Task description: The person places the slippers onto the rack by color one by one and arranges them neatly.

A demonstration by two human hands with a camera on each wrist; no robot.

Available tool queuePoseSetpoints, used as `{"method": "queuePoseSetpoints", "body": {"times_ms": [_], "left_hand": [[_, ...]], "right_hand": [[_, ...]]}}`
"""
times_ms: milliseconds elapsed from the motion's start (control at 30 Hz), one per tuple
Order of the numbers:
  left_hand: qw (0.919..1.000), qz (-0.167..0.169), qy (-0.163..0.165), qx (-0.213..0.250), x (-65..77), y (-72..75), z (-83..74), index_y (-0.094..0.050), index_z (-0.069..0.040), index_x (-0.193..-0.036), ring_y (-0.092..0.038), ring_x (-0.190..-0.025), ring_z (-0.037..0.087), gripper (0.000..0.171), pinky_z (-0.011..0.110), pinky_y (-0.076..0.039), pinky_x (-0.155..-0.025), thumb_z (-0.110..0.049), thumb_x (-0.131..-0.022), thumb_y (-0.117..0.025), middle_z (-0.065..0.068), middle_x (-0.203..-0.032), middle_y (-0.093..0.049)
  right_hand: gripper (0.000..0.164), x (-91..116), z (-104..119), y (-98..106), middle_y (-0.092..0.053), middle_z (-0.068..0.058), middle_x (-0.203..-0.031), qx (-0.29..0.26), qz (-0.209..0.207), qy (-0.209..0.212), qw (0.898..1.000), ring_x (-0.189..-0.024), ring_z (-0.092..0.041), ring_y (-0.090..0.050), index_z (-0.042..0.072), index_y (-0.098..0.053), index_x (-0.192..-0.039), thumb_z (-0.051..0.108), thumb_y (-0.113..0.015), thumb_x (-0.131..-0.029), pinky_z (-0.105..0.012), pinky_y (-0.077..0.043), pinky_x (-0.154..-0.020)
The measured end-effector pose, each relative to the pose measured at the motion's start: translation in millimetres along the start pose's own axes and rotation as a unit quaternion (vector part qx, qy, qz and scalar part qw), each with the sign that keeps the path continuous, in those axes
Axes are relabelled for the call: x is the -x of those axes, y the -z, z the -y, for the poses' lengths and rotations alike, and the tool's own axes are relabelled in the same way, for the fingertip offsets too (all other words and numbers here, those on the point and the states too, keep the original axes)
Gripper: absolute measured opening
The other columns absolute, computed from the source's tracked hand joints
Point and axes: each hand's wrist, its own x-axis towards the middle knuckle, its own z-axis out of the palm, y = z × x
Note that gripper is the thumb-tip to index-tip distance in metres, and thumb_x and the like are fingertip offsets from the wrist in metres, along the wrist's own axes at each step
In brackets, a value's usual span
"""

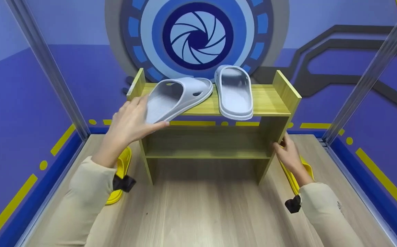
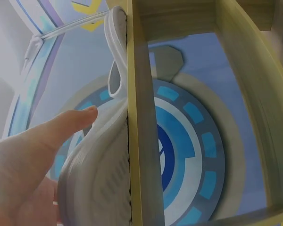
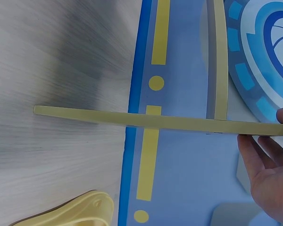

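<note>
A light grey slipper lies aslant on the top board of a small wooden shoe rack, its heel end toward me. My left hand grips that heel, thumb on the near side and fingers on the far side; the left wrist view shows the slipper's sole beside the board. To the right of it, the other grey slipper sits with its heel just over the front edge. My right hand pinches the rack's right side panel between thumb and fingers, at about middle-shelf height.
On the wooden floor, one yellow slipper lies left of the rack and another right of it, each partly behind an arm. A patterned blue wall stands behind, and metal posts rise at both sides.
</note>
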Motion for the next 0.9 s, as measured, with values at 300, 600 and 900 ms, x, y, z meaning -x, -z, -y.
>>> {"method": "queuePoseSetpoints", "body": {"times_ms": [300,600,900], "left_hand": [[0.9948,0.000,-0.043,0.092,17.0,4.9,19.0,-0.034,-0.001,-0.134,-0.041,-0.101,0.031,0.086,0.047,-0.033,-0.082,-0.050,-0.071,-0.066,0.018,-0.126,-0.040],[0.9734,0.034,-0.095,0.206,23.9,-0.2,24.6,-0.032,-0.001,-0.135,-0.043,-0.106,0.026,0.078,0.040,-0.037,-0.088,-0.031,-0.074,-0.070,0.016,-0.131,-0.037],[0.9568,0.029,-0.117,0.264,15.6,-17.1,6.5,-0.028,-0.003,-0.137,-0.045,-0.109,0.020,0.080,0.032,-0.042,-0.084,-0.030,-0.075,-0.070,0.013,-0.133,-0.037]], "right_hand": [[0.054,-1.1,-3.1,0.2,-0.035,-0.019,-0.131,0.004,0.005,-0.012,1.000,-0.112,-0.036,-0.039,0.010,-0.024,-0.139,0.005,-0.045,-0.089,-0.050,-0.035,-0.088],[0.050,-2.1,-3.9,-0.7,-0.041,-0.019,-0.126,-0.004,-0.008,0.017,1.000,-0.105,-0.033,-0.045,0.005,-0.030,-0.135,0.001,-0.046,-0.088,-0.043,-0.039,-0.082],[0.050,-0.8,-4.7,-0.4,-0.040,-0.019,-0.126,-0.004,-0.005,0.022,1.000,-0.107,-0.032,-0.043,0.005,-0.029,-0.135,0.002,-0.046,-0.088,-0.047,-0.037,-0.085]]}}
